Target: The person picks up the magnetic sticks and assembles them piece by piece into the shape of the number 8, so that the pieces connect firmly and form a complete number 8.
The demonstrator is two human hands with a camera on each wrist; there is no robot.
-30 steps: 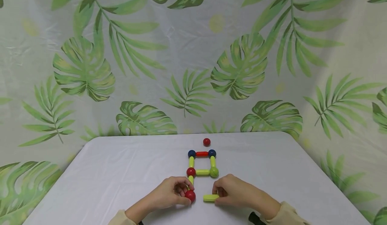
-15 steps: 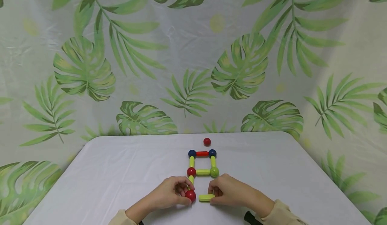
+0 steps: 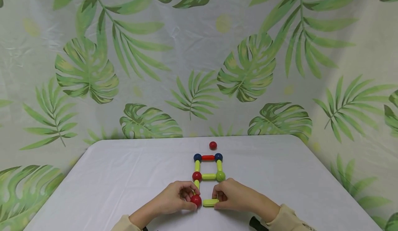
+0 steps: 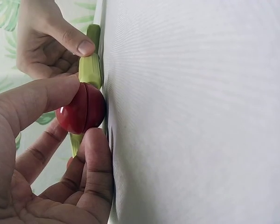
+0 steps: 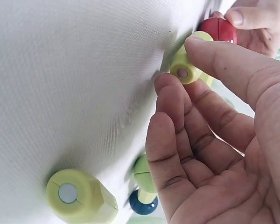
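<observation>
My left hand (image 3: 175,197) pinches a red ball (image 3: 196,200) at the near end of a ball-and-rod frame. A yellow-green rod (image 3: 197,185) runs from this ball to another red ball (image 3: 197,176). Between thumb and fingers, my right hand (image 3: 233,196) holds a loose yellow-green magnetic rod (image 3: 210,202). Its left end points at the near red ball, with a narrow gap showing in the head view. A round metal disc marks the rod's other end (image 5: 182,73) in the right wrist view.
Beyond the hands lies a square with blue balls (image 3: 218,157), a red rod (image 3: 208,157) and a green ball (image 3: 220,176). One loose red ball (image 3: 212,145) sits near the far edge. Another yellow-green rod (image 5: 79,196) lies near my right hand on the white table (image 3: 140,162).
My right hand has slid left with the magnetic rod, bringing it close to the near red ball. My left hand has stayed in place on that ball.
</observation>
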